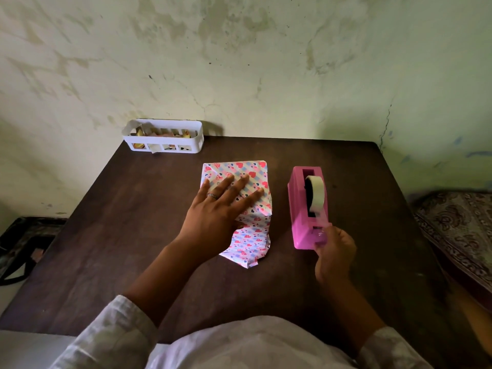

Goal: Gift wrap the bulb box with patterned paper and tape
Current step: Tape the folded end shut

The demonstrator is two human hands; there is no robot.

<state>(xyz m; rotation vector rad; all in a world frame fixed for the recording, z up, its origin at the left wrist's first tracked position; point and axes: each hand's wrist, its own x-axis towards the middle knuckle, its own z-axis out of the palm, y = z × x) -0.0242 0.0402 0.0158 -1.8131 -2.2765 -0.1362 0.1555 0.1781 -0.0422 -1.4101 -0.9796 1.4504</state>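
Step in hand: fetching tape to fix the folded paper; the box itself is hidden inside the wrap.
Left hand [222,206]: fingers spread, palm flat, pressing the patterned paper [239,209] down on the wrapped bulb box [255,174].
Box position: mid-table [133,222], directly under the left hand; far end looks folded shut, near end trails loose and crumpled past the wrist.
Right hand [334,249]: fingers pinched at the near, cutter end of the pink tape dispenser [308,209], apparently on the tape end; strip too faint to confirm.
Dispenser position: just right of the box, apart from it.
Tape roll [315,193]: seated in the dispenser, beyond the right hand.
Next move, my judgement: draw out a strip, tear it on the cutter, carry it left to the seam while the left hand holds the fold.
Risk: lifting the left hand lets the fold spring open.
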